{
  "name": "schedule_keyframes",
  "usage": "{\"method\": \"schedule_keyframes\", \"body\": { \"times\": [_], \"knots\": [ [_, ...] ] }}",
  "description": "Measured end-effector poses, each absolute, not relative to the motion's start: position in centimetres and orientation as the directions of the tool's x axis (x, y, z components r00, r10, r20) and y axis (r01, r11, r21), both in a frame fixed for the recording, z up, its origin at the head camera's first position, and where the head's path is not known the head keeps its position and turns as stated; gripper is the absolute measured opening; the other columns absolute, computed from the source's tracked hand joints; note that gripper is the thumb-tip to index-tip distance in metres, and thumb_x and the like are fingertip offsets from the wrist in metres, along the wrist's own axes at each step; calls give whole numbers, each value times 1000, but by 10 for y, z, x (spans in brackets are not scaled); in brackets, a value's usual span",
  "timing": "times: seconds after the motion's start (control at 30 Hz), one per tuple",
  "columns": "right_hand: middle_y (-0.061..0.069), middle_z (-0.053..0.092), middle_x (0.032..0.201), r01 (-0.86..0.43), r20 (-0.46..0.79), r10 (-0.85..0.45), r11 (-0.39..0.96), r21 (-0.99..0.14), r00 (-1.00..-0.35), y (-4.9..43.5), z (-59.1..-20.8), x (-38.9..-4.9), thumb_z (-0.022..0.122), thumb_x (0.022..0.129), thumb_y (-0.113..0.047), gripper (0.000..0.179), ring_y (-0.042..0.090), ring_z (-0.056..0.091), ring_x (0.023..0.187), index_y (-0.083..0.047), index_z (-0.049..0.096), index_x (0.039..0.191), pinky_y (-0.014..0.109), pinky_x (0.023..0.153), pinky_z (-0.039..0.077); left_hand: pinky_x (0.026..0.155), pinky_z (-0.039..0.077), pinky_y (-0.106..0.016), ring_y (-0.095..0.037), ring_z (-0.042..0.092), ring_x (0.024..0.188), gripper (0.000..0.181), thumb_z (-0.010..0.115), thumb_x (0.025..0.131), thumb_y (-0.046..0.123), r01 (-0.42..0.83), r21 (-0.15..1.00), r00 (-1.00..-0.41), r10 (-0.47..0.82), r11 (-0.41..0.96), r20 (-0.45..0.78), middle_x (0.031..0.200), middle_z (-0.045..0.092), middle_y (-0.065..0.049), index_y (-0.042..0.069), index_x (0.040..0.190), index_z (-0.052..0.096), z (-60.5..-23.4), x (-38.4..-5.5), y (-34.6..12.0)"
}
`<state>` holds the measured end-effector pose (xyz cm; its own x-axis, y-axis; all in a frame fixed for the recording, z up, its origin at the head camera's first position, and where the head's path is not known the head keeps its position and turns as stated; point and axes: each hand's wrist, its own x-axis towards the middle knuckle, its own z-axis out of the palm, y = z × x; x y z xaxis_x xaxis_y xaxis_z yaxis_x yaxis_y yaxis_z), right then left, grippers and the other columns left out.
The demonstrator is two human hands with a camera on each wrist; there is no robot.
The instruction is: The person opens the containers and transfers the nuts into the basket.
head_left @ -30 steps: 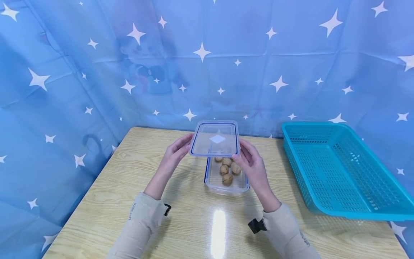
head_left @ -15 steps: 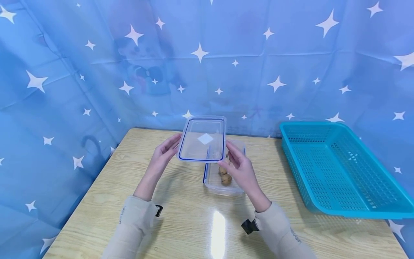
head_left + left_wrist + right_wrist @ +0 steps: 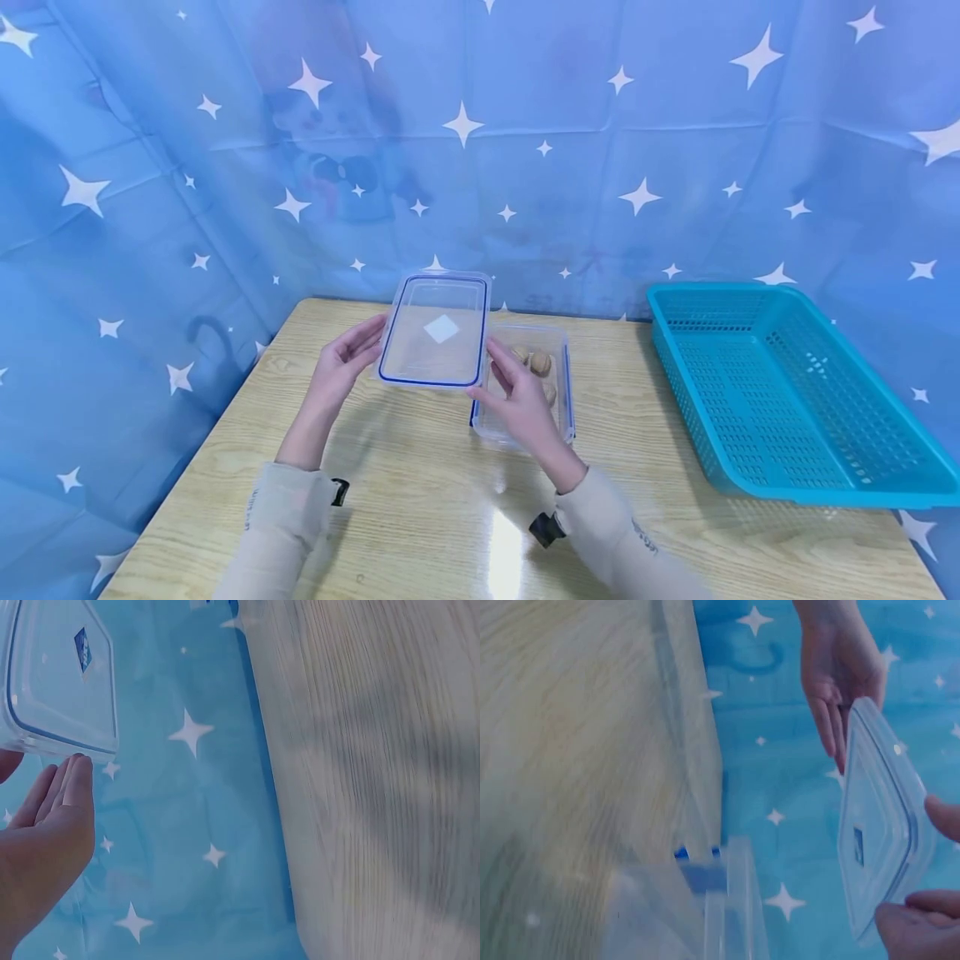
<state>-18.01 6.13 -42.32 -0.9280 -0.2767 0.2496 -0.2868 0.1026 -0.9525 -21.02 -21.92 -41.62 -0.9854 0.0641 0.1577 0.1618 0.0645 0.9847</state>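
A clear plastic lid [image 3: 431, 358] with a blue seal and a pale diamond label is held up in the air, tilted. My left hand [image 3: 337, 367] holds its left edge with fingers nearly straight; the left wrist view shows the thumb and fingers of that hand [image 3: 56, 825] at the edge. At the opposite side, my right hand [image 3: 525, 404] pinches the lid between thumb and fingers, as the right wrist view shows on the lid [image 3: 877, 832]. Behind the right hand, a clear container [image 3: 495, 429] stands uncovered on the table. Several walnuts [image 3: 540, 362] lie in it, partly hidden by that hand.
A large turquoise basket [image 3: 765, 417] stands at the right of the wooden table [image 3: 420, 517]. Blue curtains [image 3: 525, 167] with white stars hang behind and to the left of the table.
Both hands have carried the lid leftward, from above the container to beside it, at its upper left. The container, with its walnuts, has stayed in place and is now less covered.
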Motion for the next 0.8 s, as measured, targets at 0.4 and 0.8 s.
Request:
{"method": "schedule_keyframes", "body": {
  "times": [0.4, 0.8],
  "knots": [
    [15, 16, 167, -256, 163, -362, 226, -940, -918, 22, -432, -177, 69, 94, -16, 80, 30, 23, 153, 1, 21, 157, 38, 121, 32, 100, 47, -8, 9, 57, 120, 50, 54, 102, 7, 126, 982, -992, 41, 141, 121, 155, 39, -26, -4, 149, 41, -425, -203, -254],
    [11, 0, 169, -127, -5, -446, 266, -956, -895, -5, -444, -170, 63, 98, -33, 89, 33, 20, 153, -6, 6, 160, 46, 126, 24, 99, 43, -3, -12, 50, 138, 50, 50, 104, 9, 42, 964, -999, 18, 261, 39, 156, 40, -21, -2, 151, 38, -437, -199, -277]
  ]
}}
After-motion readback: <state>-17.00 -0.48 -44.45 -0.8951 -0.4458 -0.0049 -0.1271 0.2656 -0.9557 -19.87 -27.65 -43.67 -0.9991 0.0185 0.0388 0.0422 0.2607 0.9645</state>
